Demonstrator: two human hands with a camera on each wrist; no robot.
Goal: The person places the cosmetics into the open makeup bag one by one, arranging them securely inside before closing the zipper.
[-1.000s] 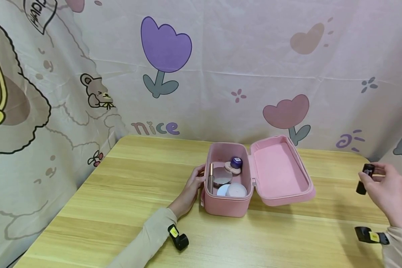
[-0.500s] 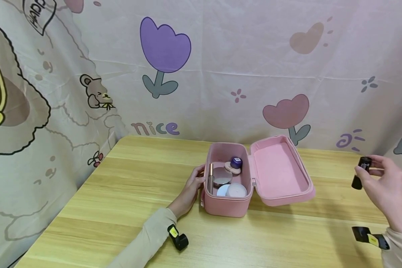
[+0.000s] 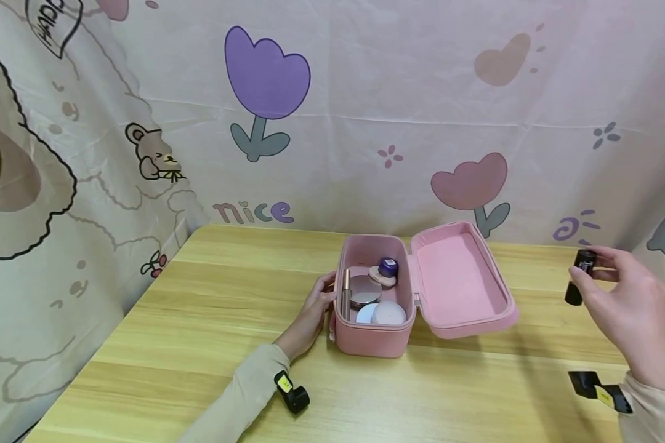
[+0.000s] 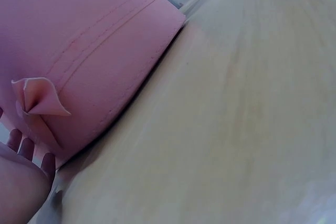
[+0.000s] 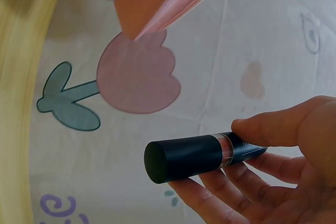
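Observation:
My right hand (image 3: pixel 626 301) pinches a black lipstick tube (image 3: pixel 573 295) between thumb and fingers, held above the table to the right of the pink cosmetic case. In the right wrist view the lipstick (image 5: pixel 184 156) lies nearly level, with a clear band round its middle. The open cosmetic case (image 3: pixel 371 339) stands on the table, its lid (image 3: pixel 460 277) folded out to the right. My left hand (image 3: pixel 309 317) rests against the case's left side. In the left wrist view its fingertips touch the pink wall (image 4: pixel 100 51) near a small bow; part of this hand is out of frame.
Inside the case lie a slim tube with a copper-coloured cap (image 3: pixel 346 292), a round compact (image 3: pixel 364 289), a white round container (image 3: pixel 389 313) and a small dark blue jar (image 3: pixel 388 267). The wooden table (image 3: pixel 216 289) ends at a printed curtain (image 3: pixel 354 80).
My right hand has moved left and slightly up with the lipstick, toward the case's lid. The left hand stays at the case. The head view has shifted slightly.

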